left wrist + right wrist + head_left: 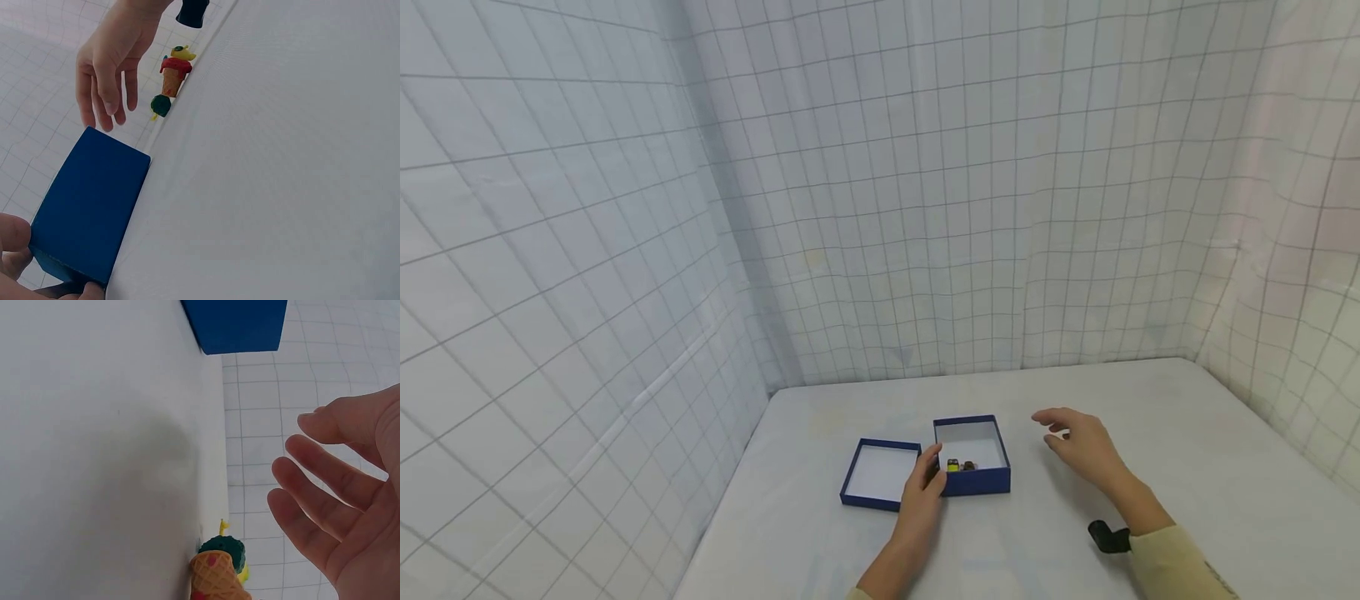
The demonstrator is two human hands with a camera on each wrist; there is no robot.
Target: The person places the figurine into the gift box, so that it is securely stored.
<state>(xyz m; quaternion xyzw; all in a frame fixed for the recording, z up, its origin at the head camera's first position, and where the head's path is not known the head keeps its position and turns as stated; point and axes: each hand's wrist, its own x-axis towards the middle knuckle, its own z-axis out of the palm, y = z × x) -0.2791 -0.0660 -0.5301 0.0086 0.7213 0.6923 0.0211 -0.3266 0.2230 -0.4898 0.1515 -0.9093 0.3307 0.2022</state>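
Grip of the left hand (922,493) is closed on the near left corner of a blue box (977,482), its forearm rising from the lower edge of the head view with the fingertips pointing up the frame. Grip of the right hand (1086,452) is loose and fairly wide, around nothing: the forearm slopes up from the lower right corner, the wrist is bent, and the softly curved fingers point left, above the bench and apart from the box. At the right of the right wrist view its thumb is uppermost, and the fingers below are slightly parted.

White gridded cloth (880,167) fills the upper frame and both sides. Below it spreads the white bench (1045,550), across the lower middle and lower right. On this, right of the lower middle, the box sits with its white inside facing up. Just left of it lies a shallow blue-edged tray (880,473), partly behind the left hand. A pale yellow sleeve (1176,564) covers the right forearm, with a black piece (1108,538) at its wrist. At the bottom of the right wrist view are a toy ice-cream cone (215,578) and a dark green piece (229,550); whether they touch is unclear. Smallest are a yellow-green bit (953,467) and a brown bit (969,467), inside the box behind its front wall.
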